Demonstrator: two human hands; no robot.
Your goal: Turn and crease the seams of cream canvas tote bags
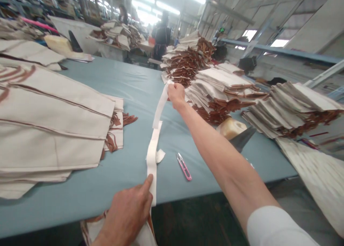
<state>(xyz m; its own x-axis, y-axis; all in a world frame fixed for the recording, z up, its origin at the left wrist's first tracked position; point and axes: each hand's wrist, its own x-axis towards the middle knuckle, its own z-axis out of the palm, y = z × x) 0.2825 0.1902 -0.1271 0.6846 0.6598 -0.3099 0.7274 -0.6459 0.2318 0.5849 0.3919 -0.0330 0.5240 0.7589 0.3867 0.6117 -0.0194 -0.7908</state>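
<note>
A long white fabric strip [154, 145] runs across the blue table [134, 81] from the near edge toward the far side. My right hand [176, 94], arm stretched out, is closed on the strip's far end and lifts it off the table. My left hand [129, 213] is at the near edge, its forefinger pressing the strip's near part down, other fingers curled. Under that hand a cream fabric piece with brown trim [91, 230] hangs below the table edge. Pink thread snips [184, 166] lie just right of the strip.
A broad stack of cream fabric pieces with brown straps [53, 124] fills the left. Several stacks of similar pieces [223, 92] stand right and behind, one [292, 108] near the right edge. A yellowish block with a dark blade [236, 131] lies by my right forearm. People stand far back.
</note>
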